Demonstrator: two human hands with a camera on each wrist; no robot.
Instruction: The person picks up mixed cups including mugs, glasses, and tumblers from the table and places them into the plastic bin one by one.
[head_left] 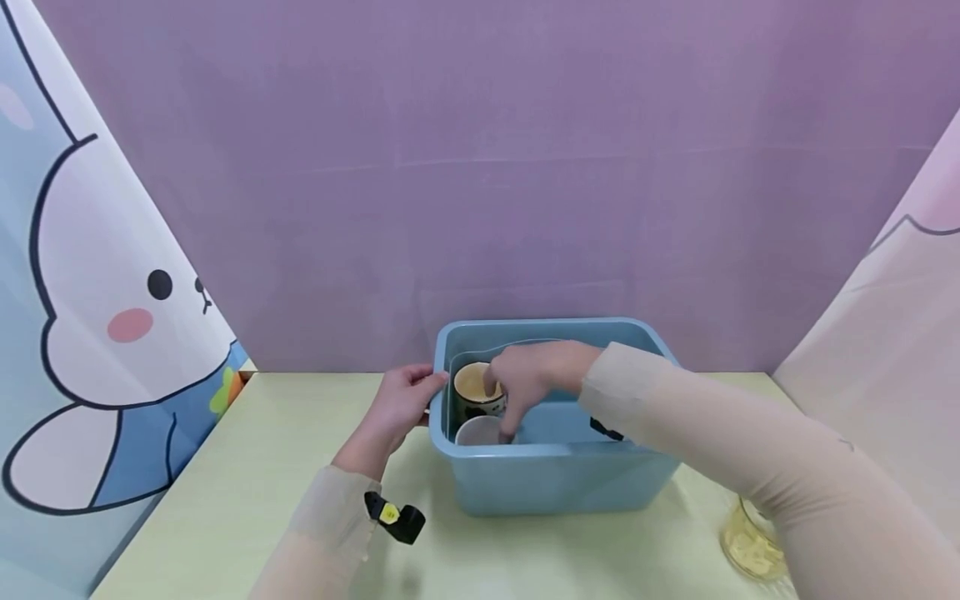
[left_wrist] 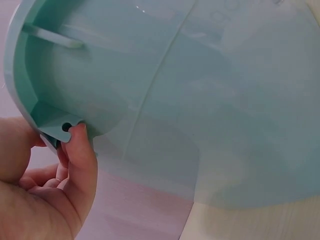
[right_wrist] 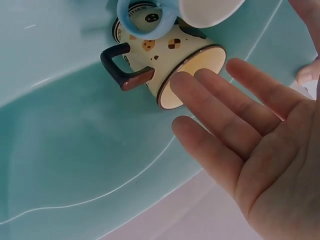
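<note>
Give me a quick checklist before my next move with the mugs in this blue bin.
1. Left hand steadying the blue bin: ok, it grips the left end.
2. Right hand open: ok, its fingers are extended.
3. Fingers apart from the patterned mug: cannot tell, they overlap its rim in view.
4. Patterned mug upright: ok, mouth up in the head view.
5. White-lined mug fully in sight there: not ok, the bin's front rim hides its lower part.
6. Right sleeve clear of the glass: cannot tell, it overlaps the glass in view.
</note>
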